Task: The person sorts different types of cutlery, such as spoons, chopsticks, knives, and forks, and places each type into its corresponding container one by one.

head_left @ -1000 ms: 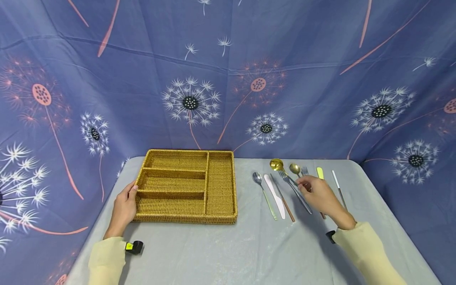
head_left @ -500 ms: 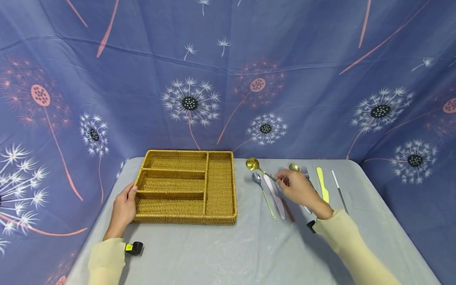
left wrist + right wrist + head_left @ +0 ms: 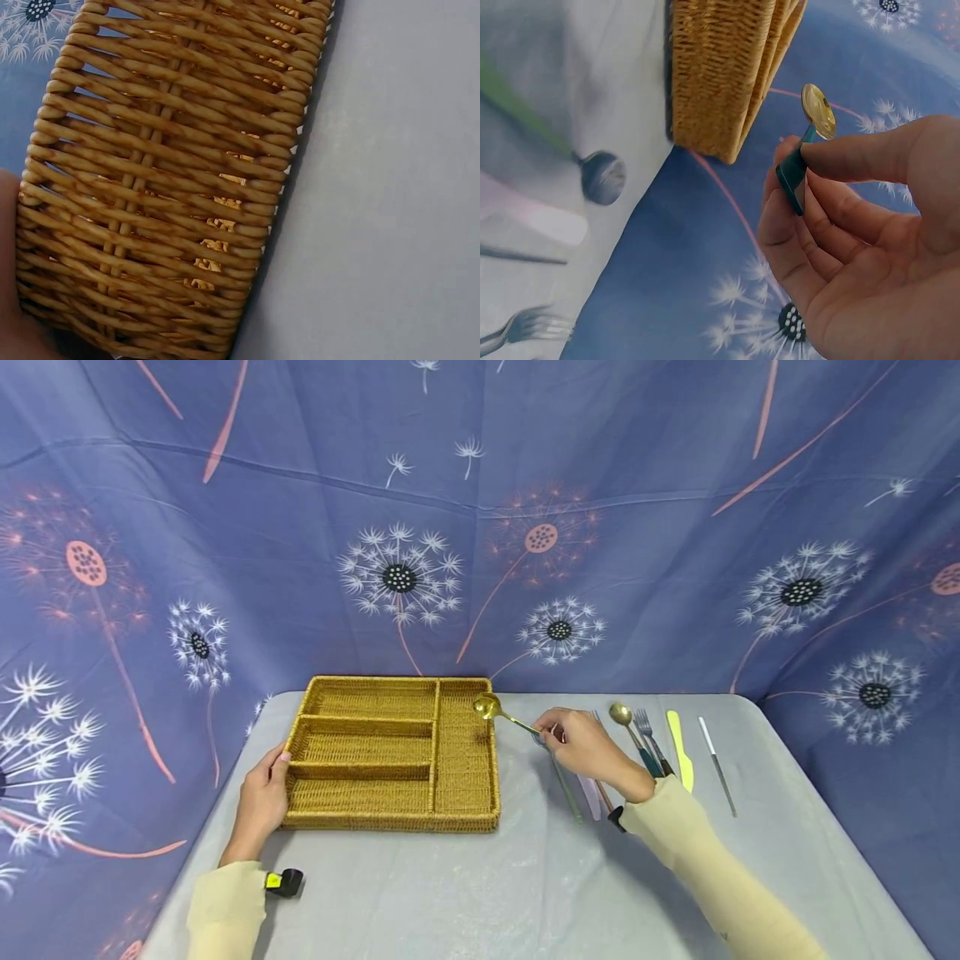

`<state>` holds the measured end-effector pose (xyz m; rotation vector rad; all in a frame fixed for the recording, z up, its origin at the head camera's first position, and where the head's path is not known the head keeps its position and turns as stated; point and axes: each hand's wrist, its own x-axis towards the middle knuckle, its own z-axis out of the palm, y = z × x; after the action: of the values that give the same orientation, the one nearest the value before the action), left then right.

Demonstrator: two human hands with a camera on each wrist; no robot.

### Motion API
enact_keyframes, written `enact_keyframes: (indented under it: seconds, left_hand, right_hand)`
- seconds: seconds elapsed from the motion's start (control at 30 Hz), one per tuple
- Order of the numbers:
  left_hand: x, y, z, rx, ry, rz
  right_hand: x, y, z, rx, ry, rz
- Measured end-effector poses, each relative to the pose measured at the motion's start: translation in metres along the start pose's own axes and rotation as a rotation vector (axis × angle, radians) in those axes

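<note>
My right hand (image 3: 581, 743) pinches a gold ladle (image 3: 489, 706) by its teal handle (image 3: 791, 180), thumb against fingers. In the head view the ladle's round bowl hangs over the right-hand long compartment of a wicker cutlery tray (image 3: 390, 821). My left hand (image 3: 258, 797) holds the tray's left side, thumb at the rim. The left wrist view shows the woven wall (image 3: 165, 180) close up, with only part of the hand at the lower left. Under my right hand lie a silver spoon (image 3: 604, 178) with a green handle and a pink knife (image 3: 589, 797), partly covered.
Right of my hand lie a gold spoon (image 3: 621, 714), a dark-handled fork (image 3: 647, 727), a yellow knife (image 3: 678, 747) and a white-and-silver utensil (image 3: 717, 767). Another fork (image 3: 536, 326) shows in the right wrist view. A dandelion-print curtain (image 3: 637, 527) stands behind the table.
My right hand has carried the ladle leftward from among the cutlery until its bowl is over the tray's right compartment. My left hand and the tray have stayed in place.
</note>
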<state>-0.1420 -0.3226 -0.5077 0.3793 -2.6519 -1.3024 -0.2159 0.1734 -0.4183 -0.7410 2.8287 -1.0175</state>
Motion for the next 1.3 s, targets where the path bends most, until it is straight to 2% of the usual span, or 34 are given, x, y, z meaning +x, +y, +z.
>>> enact_keyframes:
  seconds: [0.23,0.47,0.73,0.93,1.3]
  left_hand:
    - [-0.001,0.002,0.001,-0.006,-0.014,-0.017]
    - [-0.001,0.002,0.0,-0.007,-0.016,-0.027]
    - [-0.001,0.001,0.0,-0.008,-0.034,-0.039]
    - [0.0,-0.002,-0.003,-0.011,-0.028,-0.04]
    - [-0.001,0.002,0.0,-0.021,-0.009,-0.016]
  right_hand:
    - [0.015,-0.012,0.008,0.012,-0.038,-0.028]
    - [0.037,-0.026,0.023,-0.011,-0.051,-0.108]
    - [0.058,-0.04,0.039,-0.01,-0.123,-0.113]
    - [0.071,-0.058,0.052,0.007,-0.166,-0.129]
    - [0.095,-0.081,0.076,-0.019,-0.264,-0.159]
